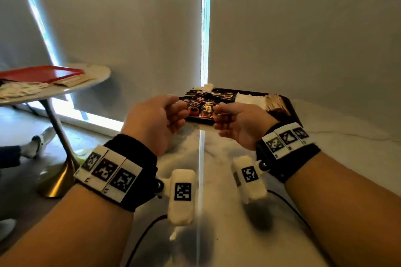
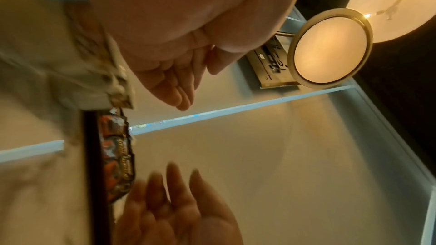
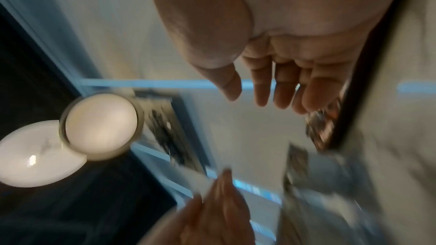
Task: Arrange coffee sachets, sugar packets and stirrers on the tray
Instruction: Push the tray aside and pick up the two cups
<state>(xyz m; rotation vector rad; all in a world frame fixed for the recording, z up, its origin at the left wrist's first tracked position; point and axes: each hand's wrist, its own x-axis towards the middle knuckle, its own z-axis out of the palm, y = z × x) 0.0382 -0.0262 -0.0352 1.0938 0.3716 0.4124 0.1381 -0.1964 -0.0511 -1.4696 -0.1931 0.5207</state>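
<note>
Dark tray [image 1: 290, 106] at far end of pale worktop [image 1: 325, 180], holding coffee sachets [image 1: 208, 98], white sugar packets [image 1: 249, 98], wooden stirrers [image 1: 277, 104]; left hand [image 1: 156, 119] and right hand [image 1: 238, 123] raised before it, palms facing, fingers loosely spread, holding nothing.

Off to my left stands a round white table [image 1: 95, 73] on a brass pedestal base [image 1: 57, 178], carrying a red tray [image 1: 41, 72] and some pale paper packets [image 1: 19, 91]. Someone's foot in a white shoe [image 1: 44, 136] rests on the floor beside it. Pale blinds [image 1: 303, 28] hang before me with daylight between them. My wrist cameras catch a round ceiling lamp [image 2: 330, 49].
</note>
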